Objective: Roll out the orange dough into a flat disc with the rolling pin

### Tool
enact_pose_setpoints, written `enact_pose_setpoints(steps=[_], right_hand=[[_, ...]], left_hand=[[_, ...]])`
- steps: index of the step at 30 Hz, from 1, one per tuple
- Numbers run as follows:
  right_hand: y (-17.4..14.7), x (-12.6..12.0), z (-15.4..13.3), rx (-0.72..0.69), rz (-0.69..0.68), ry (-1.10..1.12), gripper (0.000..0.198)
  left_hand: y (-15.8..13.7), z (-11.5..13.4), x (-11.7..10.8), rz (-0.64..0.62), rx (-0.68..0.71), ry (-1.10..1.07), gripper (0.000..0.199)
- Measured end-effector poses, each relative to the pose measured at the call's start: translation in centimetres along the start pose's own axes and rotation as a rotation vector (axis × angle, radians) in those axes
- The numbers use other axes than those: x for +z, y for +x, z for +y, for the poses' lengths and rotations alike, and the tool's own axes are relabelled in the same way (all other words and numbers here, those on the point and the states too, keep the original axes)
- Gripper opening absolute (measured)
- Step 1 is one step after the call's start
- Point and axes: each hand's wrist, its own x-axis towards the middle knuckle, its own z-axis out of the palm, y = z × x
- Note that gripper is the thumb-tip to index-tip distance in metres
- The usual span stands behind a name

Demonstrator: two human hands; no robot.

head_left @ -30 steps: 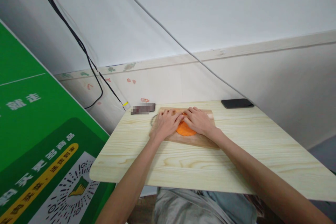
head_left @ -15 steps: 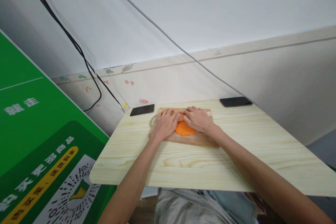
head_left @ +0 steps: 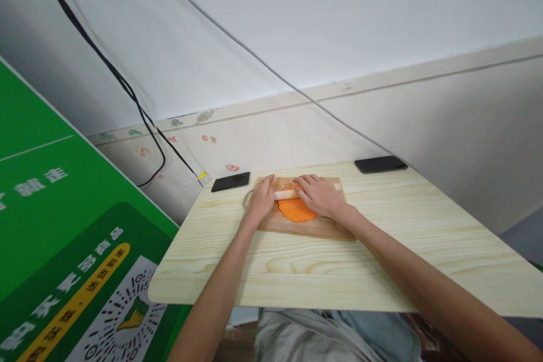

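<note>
Left hand [head_left: 261, 202] shifted outward, away from right hand [head_left: 321, 197]; rolling pin [head_left: 287, 195] now exposed between.

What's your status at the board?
Left hand, right hand on rolling pin. Pin across orange sheet, on board. Left phone, right phone off the board, out of the way.

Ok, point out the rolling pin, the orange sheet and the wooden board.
Rolling pin [head_left: 287, 195], head view, its exposed barrel.
Orange sheet [head_left: 297, 211], head view, its near part.
Wooden board [head_left: 314, 229], head view, bare strip along near edge.

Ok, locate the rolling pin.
In the head view, below centre, the rolling pin lies across the orange sheet, its visible stretch between left hand and right hand.
</note>
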Motion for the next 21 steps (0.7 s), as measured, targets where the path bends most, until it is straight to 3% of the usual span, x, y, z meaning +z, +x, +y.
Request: enact_pose_setpoints(steps=[2,5,9,14,21], right_hand=[[0.1,-0.5,0.3,0.032,-0.019,0.019,0.045],[0.4,-1.3,1.4,0.194,-0.039,0.009,0.043],[0.4,-1.7,3.1,0.356,-0.069,0.021,0.045],[0.2,-1.2,4.0,0.316,-0.129,0.081,0.05],[0.1,-0.9,4.4,0.238,-0.159,0.087,0.056]], left_hand=[[-0.4,0.1,-0.3,-0.006,0.074,0.031,0.055],[-0.9,0.7,-0.7,-0.017,0.154,0.08,0.056],[-1.0,1.7,-1.1,-0.05,0.151,0.061,0.064],[-1.4,2.4,-1.5,-0.076,0.131,0.028,0.068],[-2.3,1.8,-0.8,-0.093,0.159,0.282,0.06]])
